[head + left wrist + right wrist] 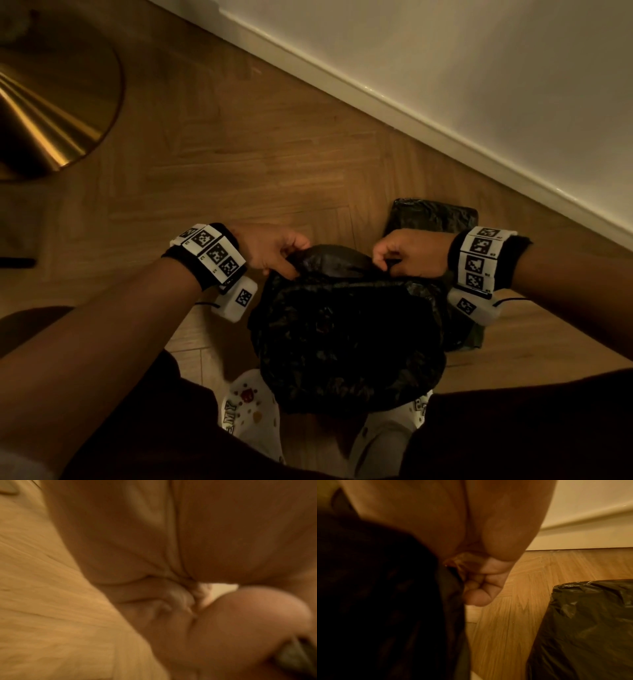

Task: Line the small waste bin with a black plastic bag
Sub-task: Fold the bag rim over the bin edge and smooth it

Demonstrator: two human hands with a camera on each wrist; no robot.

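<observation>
A crinkled black plastic bag [342, 335] hangs between my hands, above my feet. My left hand [291, 263] pinches its upper edge on the left. My right hand [387, 260] pinches the same edge on the right, and the mouth bulges up a little between them. The right wrist view shows curled fingers [479, 585] against the dark bag [385, 601]. In the blurred left wrist view, only a sliver of black plastic [295, 658] shows beside the curled hand. Behind the right hand stands a boxy thing covered in black plastic [431, 219] [583, 628]; I cannot tell if it is the bin.
The floor [274, 154] is wooden parquet. A white skirting board and wall [411, 85] run diagonally at the back right. A round brass base [51, 102] sits at the far left. My feet in white clogs [250, 411] stand just under the bag.
</observation>
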